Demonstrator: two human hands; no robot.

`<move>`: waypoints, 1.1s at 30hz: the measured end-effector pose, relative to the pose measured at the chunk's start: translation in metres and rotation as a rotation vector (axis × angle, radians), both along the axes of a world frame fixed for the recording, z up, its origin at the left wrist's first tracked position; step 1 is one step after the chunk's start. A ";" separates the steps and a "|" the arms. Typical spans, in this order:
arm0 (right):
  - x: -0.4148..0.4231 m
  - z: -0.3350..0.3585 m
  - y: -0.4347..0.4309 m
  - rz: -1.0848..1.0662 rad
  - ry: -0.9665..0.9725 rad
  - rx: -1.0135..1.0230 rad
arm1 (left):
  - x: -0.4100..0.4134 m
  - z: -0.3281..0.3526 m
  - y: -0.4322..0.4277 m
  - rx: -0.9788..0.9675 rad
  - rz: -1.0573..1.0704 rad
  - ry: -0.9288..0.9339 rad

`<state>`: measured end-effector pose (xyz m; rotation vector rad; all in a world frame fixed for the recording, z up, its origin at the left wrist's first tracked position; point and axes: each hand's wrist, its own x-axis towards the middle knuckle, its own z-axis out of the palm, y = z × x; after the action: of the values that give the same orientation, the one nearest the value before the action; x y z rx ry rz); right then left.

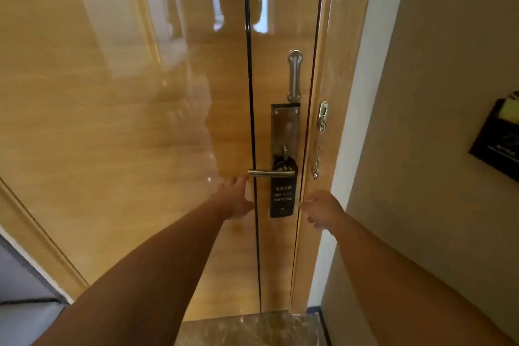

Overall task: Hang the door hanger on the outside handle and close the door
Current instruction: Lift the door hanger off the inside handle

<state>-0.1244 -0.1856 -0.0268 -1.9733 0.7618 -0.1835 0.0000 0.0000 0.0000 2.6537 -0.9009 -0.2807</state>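
A black "DO NOT DISTURB" door hanger (282, 199) hangs from the metal lever handle (271, 173) on the glossy wooden door (140, 135). The handle sits on a long dark lock plate (285, 126). My left hand (238, 199) lies flat on the door just below the free end of the handle, fingers spread, left of the hanger. My right hand (323, 209) is at the door's edge by the frame, right of the hanger, fingers loosely curled and holding nothing. The door's edge lies against the frame with only a thin dark line between them.
A metal swing bar (295, 76) is mounted above the lock plate. A security chain (318, 149) hangs loose from the frame. A black card holder (497, 143) is fixed on the grey wall at right. A marble threshold (247, 329) lies at the door's foot.
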 end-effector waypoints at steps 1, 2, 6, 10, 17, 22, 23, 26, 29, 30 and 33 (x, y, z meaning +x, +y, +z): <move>0.010 -0.002 -0.008 0.027 0.033 0.018 | 0.006 0.000 -0.008 0.003 0.017 -0.010; 0.020 -0.006 -0.015 0.046 0.054 0.022 | 0.012 -0.002 -0.016 -0.008 0.038 -0.026; 0.064 -0.030 -0.043 0.081 0.052 0.074 | 0.037 -0.013 -0.050 -0.045 0.057 -0.063; 0.097 -0.052 -0.058 0.112 0.014 0.063 | 0.054 -0.037 -0.065 -0.049 0.082 -0.033; 0.117 -0.073 -0.075 0.144 0.054 -0.028 | 0.069 -0.060 -0.065 -0.132 0.111 -0.049; 0.113 -0.070 -0.074 0.194 0.064 -0.044 | 0.071 -0.059 -0.064 -0.125 0.077 -0.070; 0.109 -0.069 -0.074 0.222 0.076 -0.046 | 0.072 -0.059 -0.062 -0.128 0.066 -0.078; 0.095 -0.061 -0.073 0.269 0.058 -0.045 | 0.073 -0.056 -0.053 -0.131 0.026 -0.090; 0.082 -0.050 -0.071 0.228 -0.011 -0.044 | 0.075 -0.052 -0.040 -0.145 0.035 -0.085; 0.079 -0.046 -0.071 0.204 -0.029 -0.085 | 0.075 -0.050 -0.035 -0.145 0.048 -0.084; 0.072 -0.039 -0.069 0.184 -0.062 -0.211 | 0.075 -0.045 -0.021 -0.120 0.064 -0.084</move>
<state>-0.0522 -0.2546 -0.0653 -2.2142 0.5350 -0.2211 0.0752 -0.0213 -0.0449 2.5938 -0.8292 -0.0970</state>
